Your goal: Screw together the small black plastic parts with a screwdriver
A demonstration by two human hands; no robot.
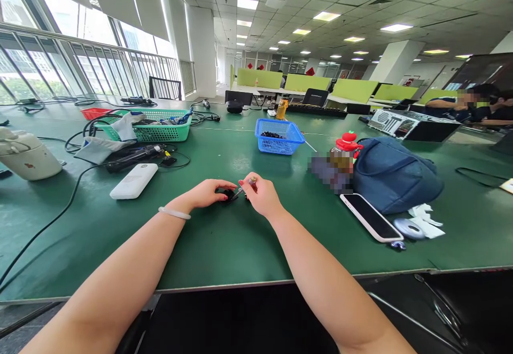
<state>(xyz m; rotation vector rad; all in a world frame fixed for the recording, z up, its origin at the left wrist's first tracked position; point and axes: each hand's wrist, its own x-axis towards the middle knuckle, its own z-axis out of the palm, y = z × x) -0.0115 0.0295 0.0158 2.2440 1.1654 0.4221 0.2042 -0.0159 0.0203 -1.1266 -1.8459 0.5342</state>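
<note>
My left hand [208, 192], with a pale bangle at the wrist, has its fingers and thumb closed round a small black part [229, 194] low over the table. What the part is does not show clearly. Close beside it, my right hand [260, 193] pinches a slim metal tool [238, 193] whose tip meets the black part. Fingers cover much of the tool, so I cannot tell its exact kind. Ahead of both hands stands a blue plastic basket [279, 149] with small black pieces [272, 135] in it.
On the green table [216, 252], a white power bank [134, 182] and a green basket [170, 132] with cables lie left. Right are a phone [371, 217], a blue bag [395, 175], a red-lidded bottle [347, 143] and a computer case [412, 125]. A person [460, 105] sits far right.
</note>
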